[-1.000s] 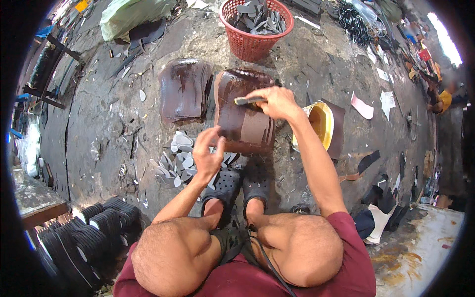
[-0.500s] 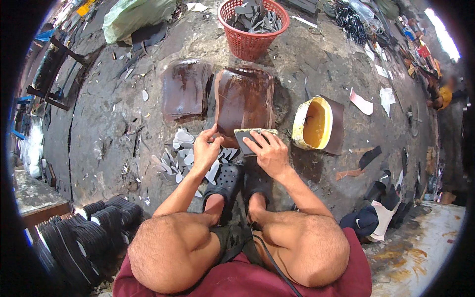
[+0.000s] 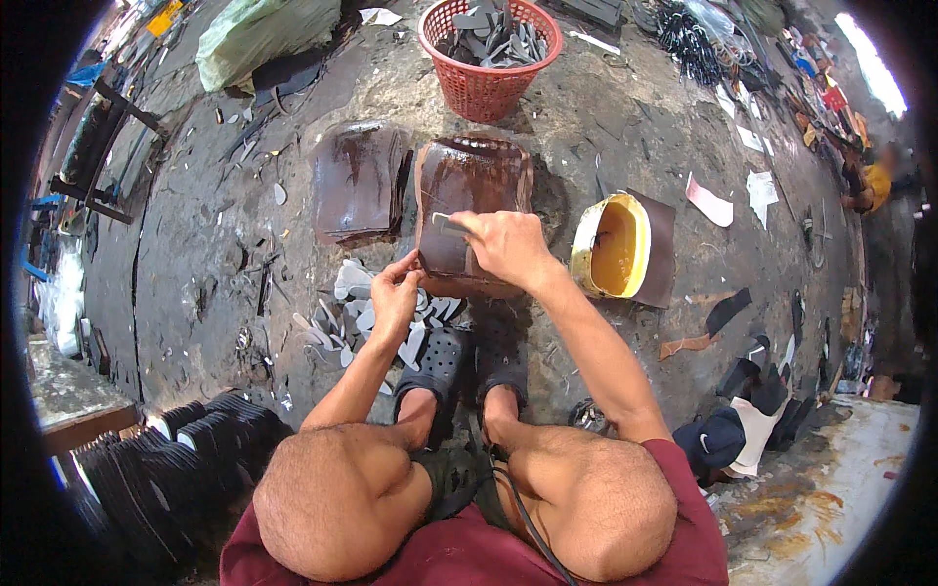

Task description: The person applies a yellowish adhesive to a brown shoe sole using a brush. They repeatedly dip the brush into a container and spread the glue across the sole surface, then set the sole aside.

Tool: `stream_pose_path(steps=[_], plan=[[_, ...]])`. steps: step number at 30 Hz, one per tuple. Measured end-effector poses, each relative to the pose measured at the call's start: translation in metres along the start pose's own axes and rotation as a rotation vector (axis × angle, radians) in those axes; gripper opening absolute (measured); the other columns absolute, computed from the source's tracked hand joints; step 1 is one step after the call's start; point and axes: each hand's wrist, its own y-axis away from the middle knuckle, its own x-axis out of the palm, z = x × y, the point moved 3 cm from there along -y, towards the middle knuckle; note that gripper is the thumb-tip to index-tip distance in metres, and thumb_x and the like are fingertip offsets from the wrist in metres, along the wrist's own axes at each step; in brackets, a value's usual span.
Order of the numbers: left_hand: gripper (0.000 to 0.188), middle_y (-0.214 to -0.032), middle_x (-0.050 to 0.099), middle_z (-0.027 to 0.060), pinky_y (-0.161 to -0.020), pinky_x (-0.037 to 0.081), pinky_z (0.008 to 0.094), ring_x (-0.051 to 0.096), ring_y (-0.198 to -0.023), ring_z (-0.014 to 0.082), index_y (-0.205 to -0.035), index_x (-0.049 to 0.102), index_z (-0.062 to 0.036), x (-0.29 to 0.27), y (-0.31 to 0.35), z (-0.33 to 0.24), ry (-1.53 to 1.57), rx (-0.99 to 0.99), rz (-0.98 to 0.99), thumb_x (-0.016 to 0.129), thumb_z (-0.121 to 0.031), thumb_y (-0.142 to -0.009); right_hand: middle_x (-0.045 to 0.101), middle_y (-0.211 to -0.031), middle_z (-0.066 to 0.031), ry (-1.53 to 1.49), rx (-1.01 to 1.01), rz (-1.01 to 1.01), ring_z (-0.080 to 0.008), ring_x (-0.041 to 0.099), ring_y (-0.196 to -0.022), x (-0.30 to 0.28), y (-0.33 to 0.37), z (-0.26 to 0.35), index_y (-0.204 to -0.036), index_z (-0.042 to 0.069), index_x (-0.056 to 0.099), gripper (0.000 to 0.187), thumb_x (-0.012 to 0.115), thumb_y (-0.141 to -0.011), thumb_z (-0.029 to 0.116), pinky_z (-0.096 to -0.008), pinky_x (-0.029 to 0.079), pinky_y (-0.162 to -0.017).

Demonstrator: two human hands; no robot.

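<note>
My right hand (image 3: 508, 246) grips a flat grey spreader pad (image 3: 451, 226) with a pale yellowish edge, over a stack of dark brown sheets (image 3: 479, 181). Wet, shiny streaks cover the top sheet. At its near left corner, my left hand (image 3: 395, 293) has thumb and finger pinched on the sheet's edge. A second brown stack (image 3: 357, 186) lies to the left. On the right stands a cut-open, yellow-rimmed container (image 3: 584, 256) of amber liquid (image 3: 618, 244), on a dark brown sheet (image 3: 660, 252).
Loose grey and white cut-outs (image 3: 357, 317) lie before my feet. A red basket (image 3: 481, 90) of grey pieces stands beyond the stacks. Rows of black sole-shaped pieces (image 3: 210, 435) sit at lower left. Scraps and a dark cap (image 3: 713, 439) lie to the right.
My right hand has moved up and left with the pad, from the near edge onto the middle of the brown sheet; the pad is now turned. The left hand stays at the corner, slightly lower.
</note>
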Motion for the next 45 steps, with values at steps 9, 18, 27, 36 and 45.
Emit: stream_pose_path(steps=[9, 18, 27, 36, 45], plan=[[0.041, -0.104, 0.073, 0.0078, -0.085, 0.051, 0.0263, 0.065, -0.090, 0.0130, -0.127, 0.069, 0.0042, -0.008, 0.006, -0.014, -0.016, 0.013, 0.016, 0.065, -0.004, -0.087, 0.068, -0.128, -0.0047, 0.197, -0.317, -0.262, -0.0241, 0.064, -0.118, 0.046, 0.090, 0.019, -0.125, 0.025, 0.071, 0.044, 0.068, -0.082, 0.018, -0.0415, 0.055, -0.093], [0.040, -0.087, 0.064, 0.0040, -0.066, 0.052, 0.0287, 0.062, -0.071, 0.0135, -0.109, 0.056, -0.0031, 0.020, 0.003, -0.028, 0.404, -0.079, 0.044, 0.082, -0.001, -0.079, 0.073, -0.119, -0.0113, -0.853, 0.256, -0.528, -0.0176, 0.070, -0.106, -0.060, 0.106, -0.007, -0.128, 0.004, 0.067, 0.035, 0.071, -0.094, 0.009, -0.0316, 0.054, -0.092], [0.046, -0.092, 0.064, 0.0087, -0.072, 0.060, 0.0388, 0.065, -0.081, 0.0213, -0.124, 0.053, -0.0046, 0.039, -0.009, -0.074, 0.639, -0.388, 0.135, 0.067, 0.008, -0.082, 0.071, -0.111, -0.0102, -0.943, 0.302, -0.868, -0.0152, 0.066, -0.098, -0.064, 0.105, -0.026, -0.122, -0.008, 0.065, 0.033, 0.071, -0.096, 0.011, -0.0289, 0.053, -0.087], [0.041, -0.099, 0.061, 0.0022, -0.089, 0.056, 0.0439, 0.062, -0.093, 0.0170, -0.121, 0.056, -0.0125, 0.043, -0.009, -0.108, 0.634, -0.284, 0.272, 0.058, 0.006, -0.085, 0.070, -0.110, -0.0070, -0.954, 0.402, -0.847, -0.0141, 0.063, -0.099, -0.062, 0.118, -0.044, -0.122, -0.006, 0.065, 0.032, 0.071, -0.095, 0.011, -0.0290, 0.050, -0.088], [0.039, -0.084, 0.064, 0.0000, -0.050, 0.042, 0.0229, 0.053, -0.061, 0.0067, -0.118, 0.060, -0.0111, -0.001, -0.093, -0.127, 0.690, -0.075, 0.070, 0.061, 0.007, -0.084, 0.070, -0.105, -0.0038, -0.991, 0.463, -0.930, -0.0124, 0.062, -0.093, -0.057, 0.120, -0.045, -0.110, -0.003, 0.066, 0.021, 0.073, -0.095, 0.011, -0.0283, 0.048, -0.085]])
